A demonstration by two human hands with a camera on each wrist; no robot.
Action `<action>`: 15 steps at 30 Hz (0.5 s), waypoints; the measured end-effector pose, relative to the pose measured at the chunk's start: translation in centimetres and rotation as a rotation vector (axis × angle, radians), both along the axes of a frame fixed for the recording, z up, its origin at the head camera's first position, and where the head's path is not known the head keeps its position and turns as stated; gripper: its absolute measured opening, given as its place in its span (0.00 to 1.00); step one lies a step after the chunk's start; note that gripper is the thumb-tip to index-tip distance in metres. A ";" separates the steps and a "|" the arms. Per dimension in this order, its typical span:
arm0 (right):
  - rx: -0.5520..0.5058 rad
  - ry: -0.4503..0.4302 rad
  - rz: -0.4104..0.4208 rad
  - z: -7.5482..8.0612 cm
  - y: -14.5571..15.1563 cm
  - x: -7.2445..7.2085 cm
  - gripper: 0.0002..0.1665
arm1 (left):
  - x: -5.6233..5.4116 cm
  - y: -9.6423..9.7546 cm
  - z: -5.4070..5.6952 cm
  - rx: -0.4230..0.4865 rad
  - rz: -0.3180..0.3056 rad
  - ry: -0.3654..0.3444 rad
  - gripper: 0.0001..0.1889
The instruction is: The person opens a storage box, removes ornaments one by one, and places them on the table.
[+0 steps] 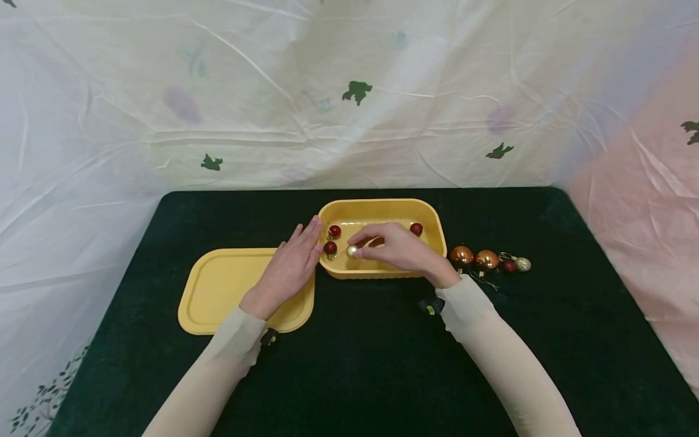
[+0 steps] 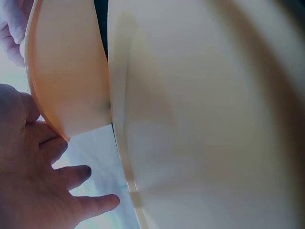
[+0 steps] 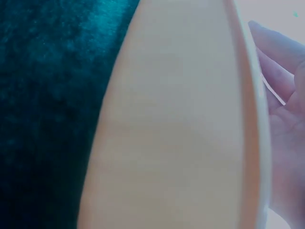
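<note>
My right hand reaches into a yellow box and pinches a small gold ball ornament between thumb and fingers, low over the box floor. Red ball ornaments lie at the box's left end, and another red ball is near its right end. Fingers outstretched, my left hand touches the box's left rim. The left wrist view shows the fingers against the rim of the box wall. In the right wrist view, the box wall hides the pinched ball.
A flat yellow lid lies left of the box, partly under my left forearm. Right of the box sit two copper balls, a small red ball and a glittery pale-gold ball. Dark green cloth covers the table.
</note>
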State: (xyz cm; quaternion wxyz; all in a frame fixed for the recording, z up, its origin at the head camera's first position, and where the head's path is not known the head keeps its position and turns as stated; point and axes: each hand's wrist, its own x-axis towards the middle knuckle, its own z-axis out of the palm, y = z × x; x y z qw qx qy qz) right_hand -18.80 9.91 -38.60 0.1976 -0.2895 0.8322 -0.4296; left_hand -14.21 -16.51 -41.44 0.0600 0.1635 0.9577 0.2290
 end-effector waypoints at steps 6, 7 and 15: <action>-0.055 0.052 -0.029 0.5 0.8 0.6 0.20 | 0.1 0.0 0.2 0.007 0.007 -0.002 0.31; -0.060 0.063 -0.034 0.5 1.0 0.7 0.20 | 0.1 0.1 0.2 0.007 0.006 -0.002 0.31; -0.090 0.087 -0.096 1.1 2.2 1.6 0.18 | -0.1 0.1 0.2 0.003 0.006 -0.016 0.32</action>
